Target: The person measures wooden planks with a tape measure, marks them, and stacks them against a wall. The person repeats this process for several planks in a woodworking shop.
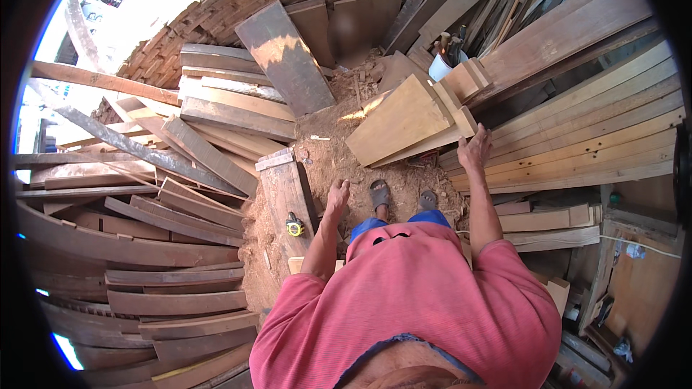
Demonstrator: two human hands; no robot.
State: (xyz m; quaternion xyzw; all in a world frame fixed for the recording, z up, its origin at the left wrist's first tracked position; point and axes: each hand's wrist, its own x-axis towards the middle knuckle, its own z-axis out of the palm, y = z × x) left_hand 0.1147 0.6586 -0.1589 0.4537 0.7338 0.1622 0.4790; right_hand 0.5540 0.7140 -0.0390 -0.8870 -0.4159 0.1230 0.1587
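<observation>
My right hand is at the near corner of a stack of pale wooden boards, fingers apart. Its fingertips are close to the end of a narrow pale board; whether they press on it I cannot tell. My left hand hangs over the sawdust with curled fingers, and nothing shows in it. Left of that hand lies a worn plank bench, bearing a yellow and black tape measure.
Sawdust covers the ground around my sandals. Stacked planks fill the left side. Long boards lean at the right. A white bucket of tools stands beyond the pale boards, and a dark panel leans at the back.
</observation>
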